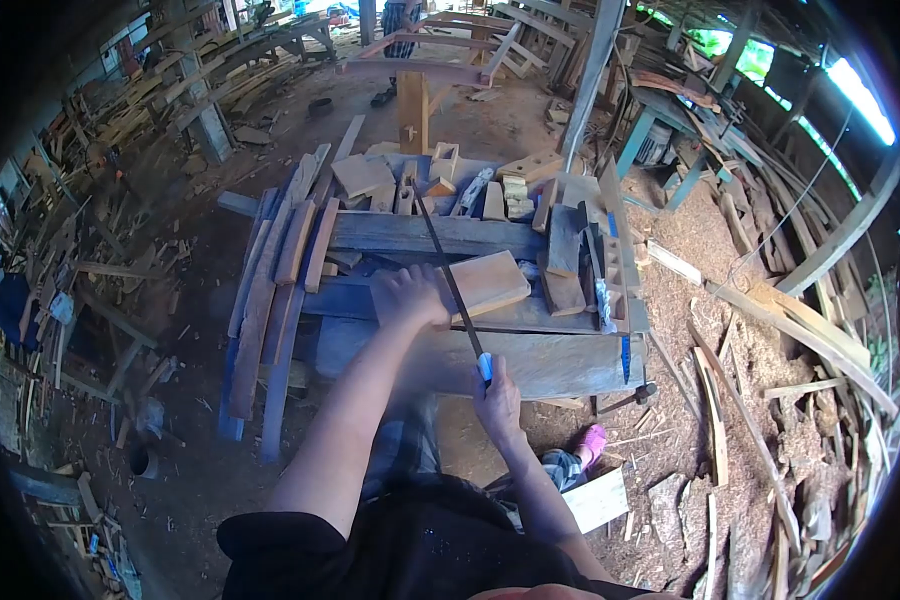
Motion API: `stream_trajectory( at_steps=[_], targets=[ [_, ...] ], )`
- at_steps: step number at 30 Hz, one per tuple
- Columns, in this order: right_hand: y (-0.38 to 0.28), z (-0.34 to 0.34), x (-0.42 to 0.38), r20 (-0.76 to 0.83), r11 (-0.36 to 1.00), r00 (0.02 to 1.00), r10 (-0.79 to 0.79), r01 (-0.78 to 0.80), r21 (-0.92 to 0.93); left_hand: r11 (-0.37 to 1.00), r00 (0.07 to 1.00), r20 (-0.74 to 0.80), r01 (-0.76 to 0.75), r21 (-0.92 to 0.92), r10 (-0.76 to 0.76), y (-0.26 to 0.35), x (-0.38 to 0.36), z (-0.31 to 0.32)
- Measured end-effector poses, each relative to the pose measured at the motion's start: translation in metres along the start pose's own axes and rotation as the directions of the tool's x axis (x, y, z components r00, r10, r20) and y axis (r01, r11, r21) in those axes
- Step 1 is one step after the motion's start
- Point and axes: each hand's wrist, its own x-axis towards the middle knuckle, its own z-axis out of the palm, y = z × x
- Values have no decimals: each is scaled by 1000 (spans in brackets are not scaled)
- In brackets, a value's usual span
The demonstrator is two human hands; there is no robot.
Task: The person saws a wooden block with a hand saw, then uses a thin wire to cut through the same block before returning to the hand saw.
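My right hand (pixel 497 397) is closed round the pale handle (pixel 485 367) of a hand saw. The saw's long dark blade (pixel 445 258) points away from me and slants up to the left, crossing over a short thick wooden board (pixel 492 283). On the left side of the blade, my left hand (pixel 410 297) rests with fingers spread at the board's left end. The board lies across a rough workbench (pixel 530 362) made of heavy planks, and its right end extends past the blade.
Long wooden strips (pixel 260 310) line the bench's left side. Small blocks (pixel 365 175) and offcuts (pixel 567 245) crowd its back and right. A clamp screw (pixel 635 397) juts from the front right corner. Wood shavings (pixel 660 300) cover the ground. Another person (pixel 400 45) stands beyond a wooden frame (pixel 410 70).
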Motion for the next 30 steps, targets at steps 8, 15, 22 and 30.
stream_trajectory(
  at_steps=[8,15,22,30],
  targets=[
    [-12,5,-17,-41,999,999,13,-15,-42,987,998,34,-50,154,45,-4,2,8],
    [-8,-2,-14,-36,999,999,6,-7,-45,986,996,80,-37,163,24,0,7,6],
    [-31,-32,-13,-32,998,999,-9,7,-61,994,836,539,-65,-92,105,-16,41,-16],
    [-64,-35,33,-59,997,998,-27,23,-68,891,767,493,-225,-393,411,-36,60,-47]
  ],
)
